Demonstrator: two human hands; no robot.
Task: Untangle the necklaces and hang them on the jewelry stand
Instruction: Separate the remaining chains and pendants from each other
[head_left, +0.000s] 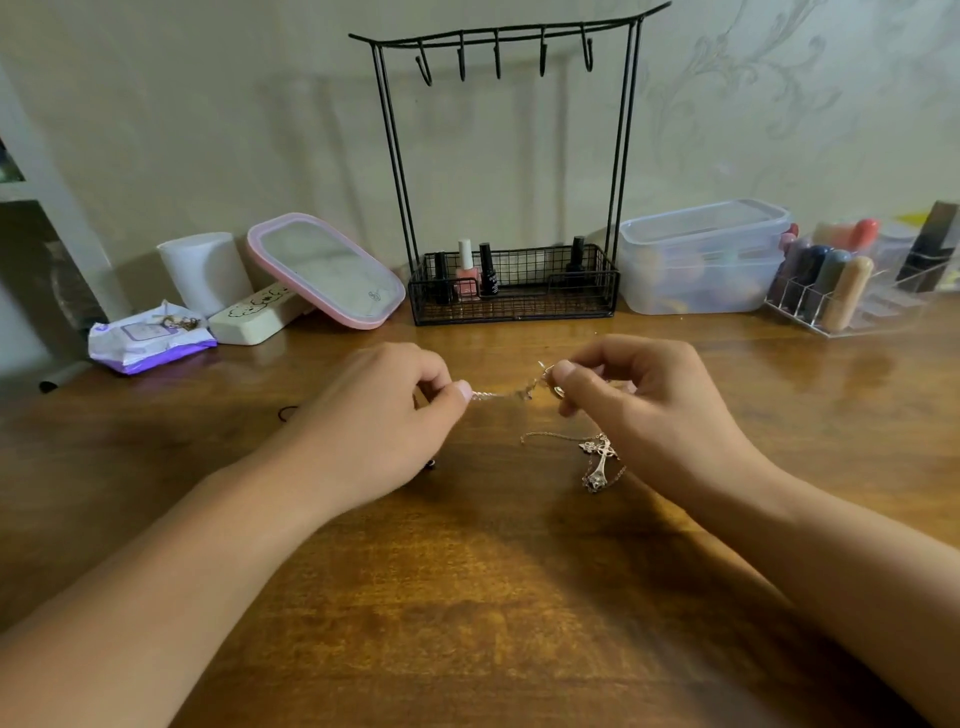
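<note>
A tangle of thin silvery necklaces (506, 393) is stretched between my two hands just above the wooden table. My left hand (384, 415) pinches one end of the chain. My right hand (628, 400) pinches the knotted part with a small ring. Below my right hand a loose chain with a cross-shaped pendant (600, 460) lies on the table. The black wire jewelry stand (511, 156) rises at the back centre; its several hooks carry nothing.
The stand's basket (514, 309) holds nail polish bottles. A pink-rimmed mirror (324, 270), white cup (205, 270) and wipes pack (148, 338) sit back left. A clear lidded box (701, 260) and an acrylic organizer (852, 280) stand back right. A dark hair tie (287, 413) lies left.
</note>
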